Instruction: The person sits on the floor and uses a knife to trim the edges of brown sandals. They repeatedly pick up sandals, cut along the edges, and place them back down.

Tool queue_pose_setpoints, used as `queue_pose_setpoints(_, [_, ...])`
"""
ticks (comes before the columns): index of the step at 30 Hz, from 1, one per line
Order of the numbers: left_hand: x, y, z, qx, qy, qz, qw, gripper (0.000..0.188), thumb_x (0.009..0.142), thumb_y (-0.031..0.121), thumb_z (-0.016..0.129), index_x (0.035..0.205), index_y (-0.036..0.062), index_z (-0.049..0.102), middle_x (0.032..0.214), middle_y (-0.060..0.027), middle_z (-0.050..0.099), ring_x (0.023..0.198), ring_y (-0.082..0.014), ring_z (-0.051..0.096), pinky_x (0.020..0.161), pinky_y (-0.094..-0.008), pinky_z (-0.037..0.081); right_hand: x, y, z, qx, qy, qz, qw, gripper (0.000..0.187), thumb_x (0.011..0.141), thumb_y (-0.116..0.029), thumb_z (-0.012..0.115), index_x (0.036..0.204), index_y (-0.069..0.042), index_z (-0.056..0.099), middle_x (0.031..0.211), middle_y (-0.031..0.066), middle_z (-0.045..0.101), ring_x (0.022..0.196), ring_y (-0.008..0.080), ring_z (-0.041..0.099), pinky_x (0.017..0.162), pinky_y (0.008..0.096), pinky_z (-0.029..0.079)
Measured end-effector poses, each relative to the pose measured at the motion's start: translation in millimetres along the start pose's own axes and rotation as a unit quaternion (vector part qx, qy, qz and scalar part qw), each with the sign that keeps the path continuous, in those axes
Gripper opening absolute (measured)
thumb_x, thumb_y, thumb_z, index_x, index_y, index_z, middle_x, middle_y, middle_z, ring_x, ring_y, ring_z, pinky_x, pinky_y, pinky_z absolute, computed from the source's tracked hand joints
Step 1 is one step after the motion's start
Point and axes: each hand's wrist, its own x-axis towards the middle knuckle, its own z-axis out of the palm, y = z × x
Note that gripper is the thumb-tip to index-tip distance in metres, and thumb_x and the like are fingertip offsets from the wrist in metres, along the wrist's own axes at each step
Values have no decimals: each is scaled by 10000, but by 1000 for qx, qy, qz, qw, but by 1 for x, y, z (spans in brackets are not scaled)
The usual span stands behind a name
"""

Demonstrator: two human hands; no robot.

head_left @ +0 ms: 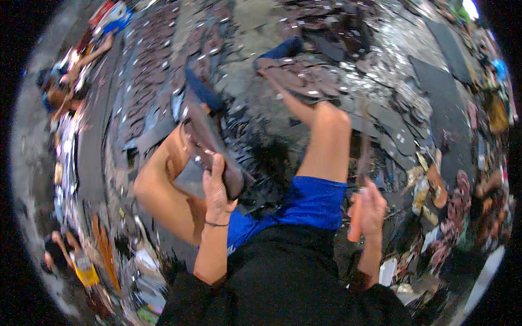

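My left hand (pixel 216 191) is closed around one end of a dark brown sandal (pixel 211 145), its thumb on top. The sandal slants up and away over my left knee, and motion blur hides its straps and edges. To the right, beyond my right thigh, my right hand (pixel 372 207) grips a knife by its orange handle (pixel 355 218). The long thin blade (pixel 364 144) points away from me, apart from the sandal, and looks smeared by motion.
Rows of dark sandals (pixel 149 70) cover the floor ahead, with more sandals (pixel 310 79) by my right foot. Dark flat sheets (pixel 443 103) lie at right beside scattered scraps (pixel 399 81). Another person's arm (pixel 92 57) reaches in at far left. A yellow container (pixel 86 271) stands lower left.
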Motion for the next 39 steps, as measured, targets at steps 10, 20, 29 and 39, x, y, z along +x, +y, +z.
queue_pose_setpoints(10, [-42, 13, -78, -26, 26, 69, 997, 397, 981, 427, 431, 988, 56, 575, 790, -94, 633, 661, -191, 617, 597, -317, 523, -35, -36, 95, -273, -390, -199, 857, 320, 849, -99, 645, 1169, -86, 630, 796, 105, 623, 651, 204, 594, 608, 305, 487])
queue_pose_setpoints(20, [-78, 22, -71, 28, 21, 35, 999, 282, 984, 287, 495, 1067, 18, 523, 930, -96, 611, 782, -173, 605, 749, -312, 497, -39, -21, 130, -305, -381, -254, 835, 334, 828, -129, 684, 1157, -82, 643, 816, 114, 657, 666, 234, 627, 602, 318, 512])
queue_pose_setpoints(29, [-81, 42, -42, -63, 12, -13, 998, 390, 977, 437, 432, 913, 79, 575, 696, -58, 612, 502, -127, 568, 416, -224, 451, -16, -6, 217, -254, -232, -442, 828, 361, 801, -157, 700, 1157, -127, 646, 809, 85, 624, 661, 255, 624, 607, 354, 517])
queue_pose_setpoints(39, [-114, -5, -98, 292, -100, 92, 947, 448, 901, 306, 619, 1227, 23, 500, 1164, -78, 601, 1033, -192, 590, 895, -340, 479, 34, -49, 243, -247, -421, -171, 856, 411, 842, -410, 667, 785, -20, 549, 578, 92, 536, 534, 162, 498, 531, 361, 418])
